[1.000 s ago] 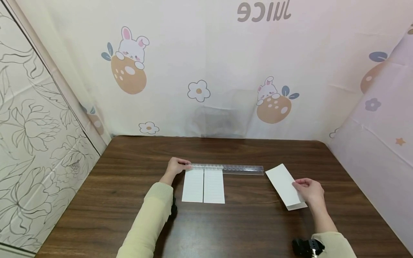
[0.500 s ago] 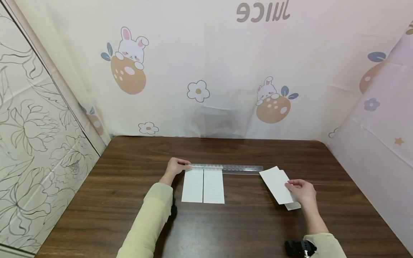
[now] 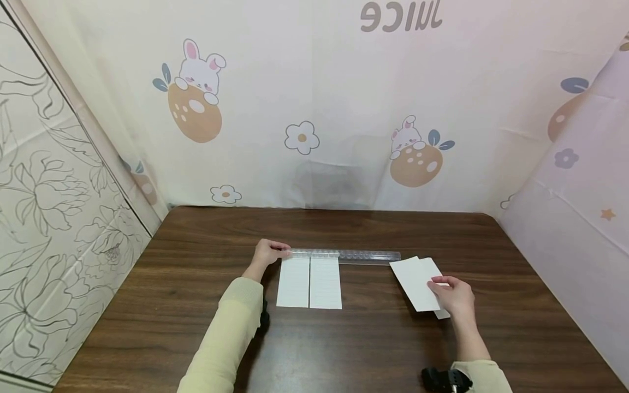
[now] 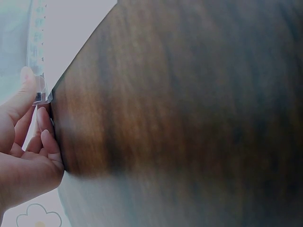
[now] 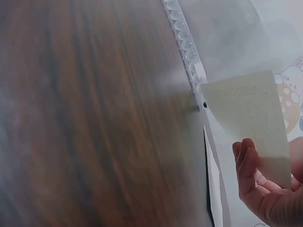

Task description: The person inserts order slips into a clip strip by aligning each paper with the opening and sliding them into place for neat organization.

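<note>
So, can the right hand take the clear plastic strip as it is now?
Probably not directly: the right hand pinches a white card, which is between it and the clear plastic strip. Otherwise, the way looks free.

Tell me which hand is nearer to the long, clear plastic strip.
Left. The left hand grips the left end of the clear plastic strip; the right hand, pinching a white rectangular paper card, is off past its right end, not touching it.
</note>
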Demonstrator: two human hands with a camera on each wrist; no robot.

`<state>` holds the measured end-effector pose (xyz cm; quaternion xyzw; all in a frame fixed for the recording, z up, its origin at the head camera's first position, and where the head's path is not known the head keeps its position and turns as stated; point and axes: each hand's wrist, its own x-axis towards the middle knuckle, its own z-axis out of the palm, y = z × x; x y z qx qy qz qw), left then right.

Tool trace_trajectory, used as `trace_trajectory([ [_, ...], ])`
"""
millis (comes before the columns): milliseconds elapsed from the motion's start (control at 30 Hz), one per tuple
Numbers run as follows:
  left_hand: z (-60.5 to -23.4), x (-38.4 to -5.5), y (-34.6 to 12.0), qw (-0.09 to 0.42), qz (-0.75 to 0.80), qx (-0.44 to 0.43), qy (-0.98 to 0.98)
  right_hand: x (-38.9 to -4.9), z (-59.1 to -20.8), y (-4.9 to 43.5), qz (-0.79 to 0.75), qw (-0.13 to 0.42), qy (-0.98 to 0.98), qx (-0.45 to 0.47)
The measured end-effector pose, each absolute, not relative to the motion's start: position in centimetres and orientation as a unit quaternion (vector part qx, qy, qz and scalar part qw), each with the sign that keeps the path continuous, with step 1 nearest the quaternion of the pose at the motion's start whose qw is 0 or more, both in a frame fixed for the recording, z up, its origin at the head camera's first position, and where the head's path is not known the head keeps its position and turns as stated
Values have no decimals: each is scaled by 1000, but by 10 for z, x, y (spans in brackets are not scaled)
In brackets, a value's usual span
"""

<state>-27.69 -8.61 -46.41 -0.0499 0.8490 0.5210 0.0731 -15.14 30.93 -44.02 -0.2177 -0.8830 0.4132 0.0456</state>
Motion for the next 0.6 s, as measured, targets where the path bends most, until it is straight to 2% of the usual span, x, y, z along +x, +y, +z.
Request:
trace_trajectory([
  [300,-465,-278,-87,75,518,-51,851,-152,-444,297,431,48,-870,-233],
  [600,-465,-278,-86,74,516,-51,852,-152,-445,286,431,74,-864,-249],
])
